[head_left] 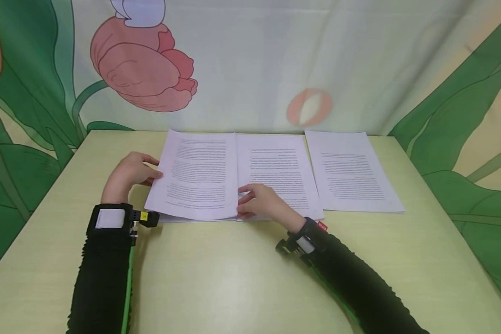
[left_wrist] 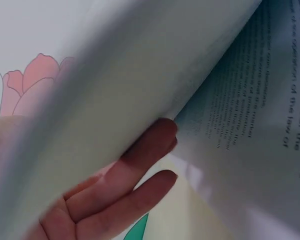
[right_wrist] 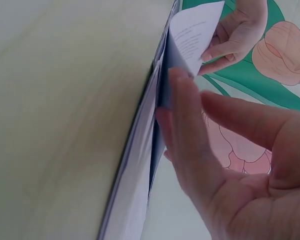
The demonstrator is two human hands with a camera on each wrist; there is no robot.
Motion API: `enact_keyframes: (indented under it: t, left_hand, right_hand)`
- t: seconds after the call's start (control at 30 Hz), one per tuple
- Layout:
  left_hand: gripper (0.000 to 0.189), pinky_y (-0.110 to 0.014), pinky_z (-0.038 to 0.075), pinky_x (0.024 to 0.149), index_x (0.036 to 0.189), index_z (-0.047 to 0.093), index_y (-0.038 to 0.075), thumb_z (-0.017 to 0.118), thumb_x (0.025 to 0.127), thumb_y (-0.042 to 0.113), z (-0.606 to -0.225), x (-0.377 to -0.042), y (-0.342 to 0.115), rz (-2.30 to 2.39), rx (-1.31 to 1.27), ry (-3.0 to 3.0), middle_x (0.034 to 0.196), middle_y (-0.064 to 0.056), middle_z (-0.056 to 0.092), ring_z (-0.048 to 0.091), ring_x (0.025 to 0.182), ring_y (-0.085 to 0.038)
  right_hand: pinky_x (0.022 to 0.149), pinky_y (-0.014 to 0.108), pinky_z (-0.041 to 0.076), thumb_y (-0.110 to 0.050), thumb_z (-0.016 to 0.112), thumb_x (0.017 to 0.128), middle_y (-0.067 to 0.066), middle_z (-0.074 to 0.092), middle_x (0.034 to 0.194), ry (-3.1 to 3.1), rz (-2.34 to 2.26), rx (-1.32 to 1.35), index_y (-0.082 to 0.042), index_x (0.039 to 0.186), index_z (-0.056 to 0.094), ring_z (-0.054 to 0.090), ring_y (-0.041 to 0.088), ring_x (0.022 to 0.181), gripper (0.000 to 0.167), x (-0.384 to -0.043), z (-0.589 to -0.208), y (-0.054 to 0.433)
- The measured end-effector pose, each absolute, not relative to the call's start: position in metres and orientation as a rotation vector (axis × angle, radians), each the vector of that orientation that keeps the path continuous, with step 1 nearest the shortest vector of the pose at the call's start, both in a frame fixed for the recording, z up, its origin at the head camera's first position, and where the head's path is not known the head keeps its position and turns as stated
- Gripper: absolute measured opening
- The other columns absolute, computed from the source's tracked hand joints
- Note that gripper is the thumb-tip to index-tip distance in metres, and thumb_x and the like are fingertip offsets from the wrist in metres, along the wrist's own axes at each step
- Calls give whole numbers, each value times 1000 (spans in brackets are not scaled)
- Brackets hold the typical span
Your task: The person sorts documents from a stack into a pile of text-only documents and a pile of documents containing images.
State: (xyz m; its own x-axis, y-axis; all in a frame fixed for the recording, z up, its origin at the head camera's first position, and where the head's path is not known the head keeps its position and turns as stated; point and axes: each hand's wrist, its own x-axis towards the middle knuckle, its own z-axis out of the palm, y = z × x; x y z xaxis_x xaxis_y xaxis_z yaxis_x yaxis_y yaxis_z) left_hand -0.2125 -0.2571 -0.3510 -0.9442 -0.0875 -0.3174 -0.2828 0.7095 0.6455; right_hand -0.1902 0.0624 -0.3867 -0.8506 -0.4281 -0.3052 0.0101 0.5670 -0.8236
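My left hand (head_left: pixel 131 171) pinches the left edge of a printed sheet (head_left: pixel 200 176), thumb above and fingers beneath. In the left wrist view, the sheet curves up over the fingers (left_wrist: pixel 110 202), with more printed paper (left_wrist: pixel 285 150) behind it. The sheet's near edge is raised slightly above the paper under it. My right hand (head_left: pixel 260 202) is at the seam between this sheet and a middle printed page (head_left: pixel 275 162). Its fingers are extended near the paper, and the thumb stands apart in the right wrist view. Whether the sheets are joined at the seam cannot be told.
Another printed paper stack (head_left: pixel 350 171) lies slightly angled at the right, beside the middle page. All the papers are near the back of a pale wooden table (head_left: pixel 217 278). A flower-patterned curtain (head_left: pixel 242 65) hangs behind it.
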Motion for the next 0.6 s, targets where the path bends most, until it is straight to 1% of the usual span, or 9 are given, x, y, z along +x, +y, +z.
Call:
enact_keyframes:
  t: [0.1,0.17,0.23,0.33,0.47,0.6]
  left_hand:
    - [54,-51,47,91,135,43,-7,63,89,14,-352,-213,-257,1046,-310,2649,119,-29,56,65,97,-36]
    - [54,-52,46,92,135,43,-7,62,90,15,-352,-213,-257,1030,-319,2649,120,-30,56,64,98,-37]
    - [53,-52,45,92,135,44,-7,62,90,16,-352,-214,-256,1003,-328,2651,119,-30,57,64,97,-37]
    - [50,-46,49,84,131,48,-5,62,91,21,-353,-214,-256,941,-337,2657,113,-29,58,63,92,-36]
    - [49,-40,50,76,124,53,-6,61,91,30,-351,-210,-255,867,-323,2665,108,-28,60,61,90,-36]
    - [47,-39,49,72,116,59,-9,61,91,31,-349,-207,-253,804,-310,2680,106,-28,64,64,87,-35]
  right_hand:
    - [77,23,52,-15,72,82,5,70,101,2402,-1106,-403,-5,129,57,67,12,87,50,-190,-385,63]
    - [80,23,50,-19,73,82,2,71,101,2442,-1041,-449,-6,127,59,65,12,91,48,-189,-385,64]
    - [80,24,49,-19,72,83,2,71,103,2444,-1027,-462,-7,126,60,65,13,93,47,-189,-385,64]
    - [78,23,49,-19,72,83,3,70,103,2451,-1021,-468,-7,125,60,66,13,92,46,-189,-385,65]
    - [73,21,51,-17,73,82,5,68,104,2431,-1056,-457,-4,123,61,67,12,88,44,-188,-385,65]
    - [70,22,55,-13,73,82,7,67,105,2392,-1104,-437,-2,122,62,68,12,83,44,-187,-385,64]
